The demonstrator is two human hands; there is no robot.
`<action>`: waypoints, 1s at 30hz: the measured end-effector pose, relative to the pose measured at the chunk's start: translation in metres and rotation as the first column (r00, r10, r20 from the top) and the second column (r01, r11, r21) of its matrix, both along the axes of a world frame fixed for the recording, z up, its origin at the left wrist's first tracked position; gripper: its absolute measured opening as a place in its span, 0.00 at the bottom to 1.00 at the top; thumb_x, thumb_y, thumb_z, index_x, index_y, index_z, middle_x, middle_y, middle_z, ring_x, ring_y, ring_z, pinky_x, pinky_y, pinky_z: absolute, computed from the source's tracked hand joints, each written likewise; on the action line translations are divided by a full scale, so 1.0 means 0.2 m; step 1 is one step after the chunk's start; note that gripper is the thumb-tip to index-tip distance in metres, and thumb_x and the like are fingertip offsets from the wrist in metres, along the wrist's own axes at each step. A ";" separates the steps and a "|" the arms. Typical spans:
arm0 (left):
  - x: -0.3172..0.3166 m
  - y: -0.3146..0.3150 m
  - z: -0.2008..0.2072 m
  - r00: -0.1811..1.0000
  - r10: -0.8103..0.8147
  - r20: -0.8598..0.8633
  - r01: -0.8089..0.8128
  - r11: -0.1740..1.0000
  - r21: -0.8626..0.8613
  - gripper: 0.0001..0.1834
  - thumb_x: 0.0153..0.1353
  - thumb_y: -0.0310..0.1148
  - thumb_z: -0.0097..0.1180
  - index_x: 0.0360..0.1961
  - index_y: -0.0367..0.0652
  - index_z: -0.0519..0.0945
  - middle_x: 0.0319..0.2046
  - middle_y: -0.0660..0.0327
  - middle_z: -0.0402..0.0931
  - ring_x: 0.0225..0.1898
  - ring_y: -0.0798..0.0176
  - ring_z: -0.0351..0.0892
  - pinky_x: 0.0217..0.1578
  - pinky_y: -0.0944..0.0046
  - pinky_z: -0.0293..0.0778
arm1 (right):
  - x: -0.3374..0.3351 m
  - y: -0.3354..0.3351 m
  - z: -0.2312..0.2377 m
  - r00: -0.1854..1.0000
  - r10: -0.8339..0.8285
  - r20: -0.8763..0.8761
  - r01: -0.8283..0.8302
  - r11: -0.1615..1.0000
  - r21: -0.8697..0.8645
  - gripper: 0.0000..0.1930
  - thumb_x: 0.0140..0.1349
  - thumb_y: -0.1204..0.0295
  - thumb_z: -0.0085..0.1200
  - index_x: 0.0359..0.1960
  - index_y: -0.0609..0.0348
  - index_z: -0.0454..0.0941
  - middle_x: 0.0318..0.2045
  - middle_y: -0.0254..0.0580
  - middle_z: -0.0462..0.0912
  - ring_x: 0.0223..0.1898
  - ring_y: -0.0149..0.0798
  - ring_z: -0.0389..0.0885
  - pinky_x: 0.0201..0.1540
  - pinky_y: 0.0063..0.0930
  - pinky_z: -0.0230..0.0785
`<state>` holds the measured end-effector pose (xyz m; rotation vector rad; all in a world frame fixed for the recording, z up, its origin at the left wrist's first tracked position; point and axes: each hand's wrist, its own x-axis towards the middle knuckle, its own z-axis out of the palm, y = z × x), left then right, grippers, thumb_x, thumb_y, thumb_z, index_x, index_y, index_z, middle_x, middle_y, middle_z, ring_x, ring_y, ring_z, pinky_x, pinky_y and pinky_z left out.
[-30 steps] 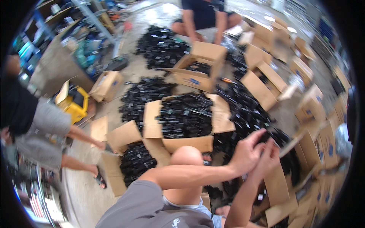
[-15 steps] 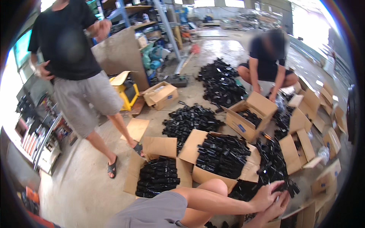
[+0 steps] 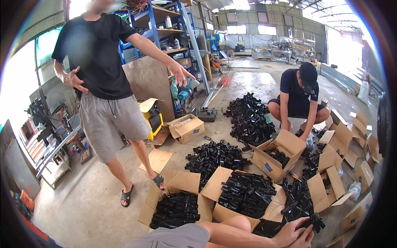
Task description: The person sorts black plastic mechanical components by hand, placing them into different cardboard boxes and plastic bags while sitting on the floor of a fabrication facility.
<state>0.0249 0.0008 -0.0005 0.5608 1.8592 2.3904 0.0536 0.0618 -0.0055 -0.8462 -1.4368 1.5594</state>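
At the lower right, my left hand (image 3: 288, 234) and my right hand (image 3: 305, 239) are close together, fingers curled round a bundle of black tubular parts (image 3: 317, 222). What kind of parts they are I cannot make out. Beside the hands lies a loose heap of similar black parts (image 3: 294, 197). Left of that heap stands an open carton (image 3: 225, 214) packed with black parts in rows (image 3: 244, 194). Another open carton (image 3: 145, 211), farther left near my knee, holds rows of the same parts (image 3: 175, 210).
A standing person (image 3: 99, 58) in sandals stretches an arm over the piles. Another person (image 3: 298, 91) squats beyond an open carton (image 3: 269, 165), reaching down. Big black heaps (image 3: 250, 120) cover the floor midway. Several open cartons (image 3: 322, 194) line the right. Blue shelving (image 3: 154, 25) stands behind.
My view has tilted up, so the scene sits lower. The standing person's raised arm now extends outward with fingers spread. My hands stay together, and the black parts now show more clearly in them.
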 end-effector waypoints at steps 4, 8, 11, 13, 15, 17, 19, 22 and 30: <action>-0.07 0.06 -0.14 0.997 -0.072 -0.017 0.071 0.995 -0.070 0.24 0.68 0.32 0.56 0.64 0.39 0.74 0.59 0.47 0.79 0.62 0.51 0.77 0.61 0.58 0.73 | -0.02 0.00 -0.01 0.980 0.098 -0.171 -0.092 0.995 0.042 0.15 0.67 0.69 0.63 0.46 0.72 0.84 0.43 0.55 0.87 0.38 0.47 0.84 0.42 0.38 0.80; -0.05 0.03 -0.14 0.995 0.039 -0.092 -0.049 0.992 -0.116 0.26 0.65 0.22 0.54 0.66 0.34 0.73 0.59 0.47 0.79 0.61 0.60 0.78 0.61 0.62 0.71 | -0.04 0.10 -0.14 0.994 0.066 0.085 -0.071 0.995 0.066 0.20 0.70 0.60 0.61 0.47 0.70 0.84 0.45 0.49 0.87 0.43 0.39 0.83 0.49 0.32 0.75; -0.05 -0.03 -0.03 0.994 -0.060 0.093 0.073 0.987 -0.144 0.26 0.65 0.21 0.54 0.65 0.32 0.73 0.56 0.44 0.81 0.56 0.61 0.82 0.56 0.62 0.77 | -0.05 0.10 -0.26 0.969 0.125 -0.212 -0.160 0.975 -0.155 0.14 0.73 0.67 0.58 0.51 0.66 0.81 0.46 0.40 0.84 0.45 0.33 0.80 0.49 0.25 0.72; -0.05 0.00 -0.09 0.985 -0.115 0.128 0.118 0.993 -0.019 0.26 0.66 0.20 0.54 0.66 0.31 0.72 0.56 0.44 0.80 0.57 0.61 0.82 0.57 0.62 0.76 | -0.04 0.09 -0.24 0.930 0.124 -0.346 -0.219 0.943 -0.252 0.11 0.73 0.71 0.57 0.51 0.64 0.80 0.47 0.40 0.84 0.46 0.31 0.81 0.49 0.23 0.74; -0.04 0.01 -0.12 0.980 -0.140 0.143 0.147 0.988 -0.037 0.26 0.66 0.20 0.54 0.66 0.30 0.71 0.56 0.45 0.80 0.56 0.61 0.81 0.57 0.63 0.76 | -0.01 0.08 -0.19 0.955 0.119 -0.270 -0.201 0.933 -0.298 0.10 0.73 0.71 0.57 0.50 0.63 0.80 0.46 0.39 0.84 0.45 0.30 0.81 0.48 0.22 0.74; -0.03 0.03 -0.06 0.978 -0.159 0.133 0.168 0.984 -0.058 0.26 0.66 0.20 0.54 0.66 0.30 0.71 0.56 0.46 0.81 0.56 0.63 0.81 0.57 0.63 0.76 | 0.02 0.21 -0.32 0.946 0.137 -0.294 -0.220 0.937 -0.271 0.12 0.73 0.67 0.58 0.49 0.62 0.79 0.45 0.39 0.83 0.44 0.31 0.81 0.48 0.24 0.74; -0.04 0.01 -0.02 0.963 -0.208 0.171 0.218 0.975 -0.046 0.26 0.66 0.20 0.54 0.66 0.30 0.72 0.55 0.46 0.81 0.56 0.64 0.81 0.56 0.63 0.77 | 0.04 0.24 -0.36 0.932 0.175 -0.319 -0.262 0.930 -0.256 0.14 0.72 0.62 0.59 0.48 0.61 0.79 0.44 0.38 0.82 0.44 0.31 0.81 0.49 0.26 0.75; -0.04 -0.01 -0.06 0.955 -0.226 0.190 0.230 0.973 0.001 0.26 0.65 0.20 0.56 0.65 0.30 0.72 0.56 0.48 0.81 0.55 0.65 0.81 0.56 0.64 0.77 | 0.02 0.14 -0.25 0.962 0.023 -0.273 -0.086 0.972 -0.220 0.18 0.72 0.57 0.59 0.49 0.60 0.76 0.41 0.36 0.81 0.44 0.31 0.80 0.48 0.26 0.74; -0.08 -0.05 -0.08 0.838 -0.494 0.233 0.472 0.869 0.145 0.29 0.62 0.23 0.66 0.63 0.32 0.71 0.55 0.51 0.80 0.56 0.64 0.80 0.59 0.62 0.75 | 0.10 0.23 -0.07 0.947 0.177 -0.269 -0.241 0.944 -0.226 0.20 0.71 0.55 0.59 0.48 0.61 0.77 0.45 0.41 0.84 0.46 0.32 0.82 0.48 0.26 0.75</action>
